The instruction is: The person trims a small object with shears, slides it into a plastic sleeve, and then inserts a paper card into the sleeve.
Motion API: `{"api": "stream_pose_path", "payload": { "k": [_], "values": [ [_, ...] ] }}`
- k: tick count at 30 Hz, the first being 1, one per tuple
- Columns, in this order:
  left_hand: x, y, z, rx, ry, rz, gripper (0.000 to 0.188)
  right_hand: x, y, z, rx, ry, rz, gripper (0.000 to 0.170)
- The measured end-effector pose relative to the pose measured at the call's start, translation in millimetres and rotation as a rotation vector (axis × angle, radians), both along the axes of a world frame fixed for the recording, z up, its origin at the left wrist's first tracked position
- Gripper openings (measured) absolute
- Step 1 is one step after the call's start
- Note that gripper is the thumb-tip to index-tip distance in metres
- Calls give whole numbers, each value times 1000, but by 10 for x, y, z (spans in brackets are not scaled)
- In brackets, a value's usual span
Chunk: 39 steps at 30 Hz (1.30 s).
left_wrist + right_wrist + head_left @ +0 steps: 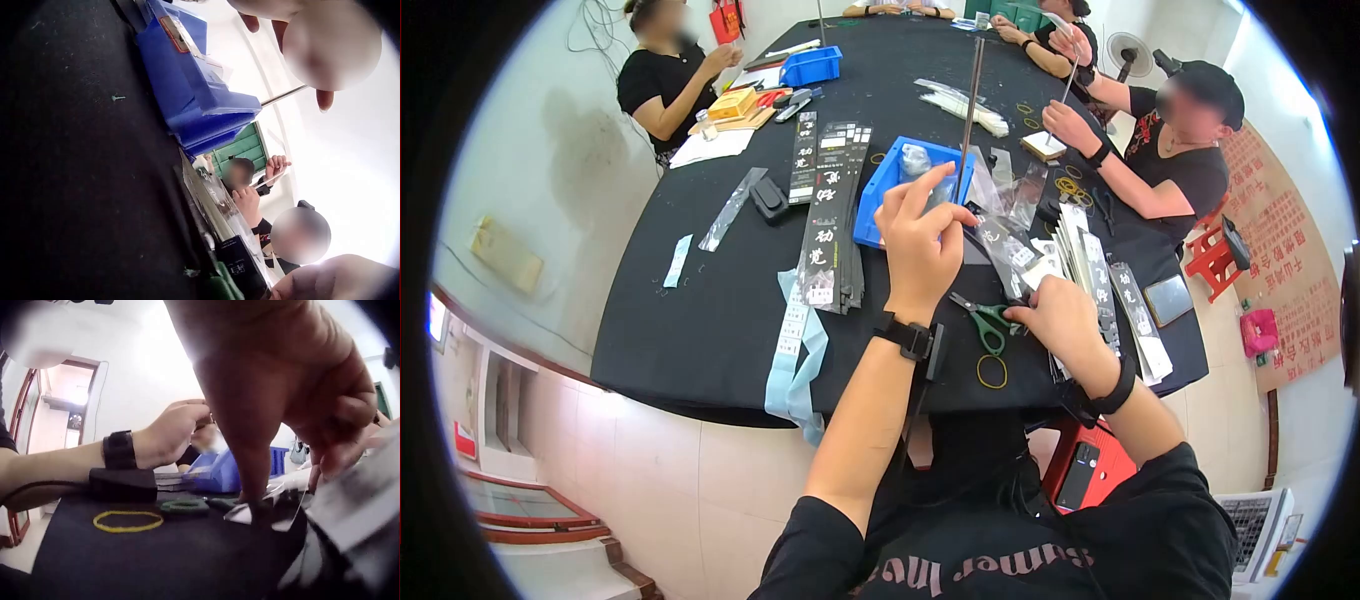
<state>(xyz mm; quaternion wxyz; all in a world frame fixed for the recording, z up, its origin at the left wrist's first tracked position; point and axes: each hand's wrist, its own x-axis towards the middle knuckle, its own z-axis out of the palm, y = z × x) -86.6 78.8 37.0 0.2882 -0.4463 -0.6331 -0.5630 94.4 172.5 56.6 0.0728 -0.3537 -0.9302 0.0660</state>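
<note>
The left hand [925, 245] is raised in front of the blue bin [867, 215], fingers spread and bent, with a metal rod [973, 105] rising behind its fingertips. Whether it pinches anything is unclear. The right hand [1062, 322] is low over the table beside the green-handled scissors [990, 338], at the near end of a clear printed sleeve [1003, 252]. In the right wrist view its thumb and fingers point down at clear film [284, 506]; the grip itself is hidden. Clear bags lie in the bin.
Black printed sleeves [828, 255] lie left of the bin, a blue label strip [785, 370] hangs over the near edge. White-edged sleeves [1090, 265], a phone [1168, 300] and a yellow rubber band [992, 372] lie at the right. Other people sit around the table.
</note>
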Motion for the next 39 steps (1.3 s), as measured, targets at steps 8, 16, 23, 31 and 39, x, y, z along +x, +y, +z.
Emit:
{"api": "stream_pose_path", "payload": {
  "k": [8, 16, 23, 31, 39],
  "values": [
    [16, -3, 14, 2, -18, -15, 23, 61, 297, 174, -363, 31, 46, 39],
    [17, -31, 34, -16, -16, -14, 22, 57, 628, 561, -969, 293, 235, 25],
    [24, -16, 36, -15, -8, -37, 22, -236, 810, 1439, -723, 653, 499, 32],
    [45, -26, 32, -23, -40, -50, 22, -1174, 1077, 1896, -754, 809, 330, 32],
    [47, -29, 41, -17, -34, -48, 22, -1591, 918, 1782, -840, 901, 350, 32]
  ]
}}
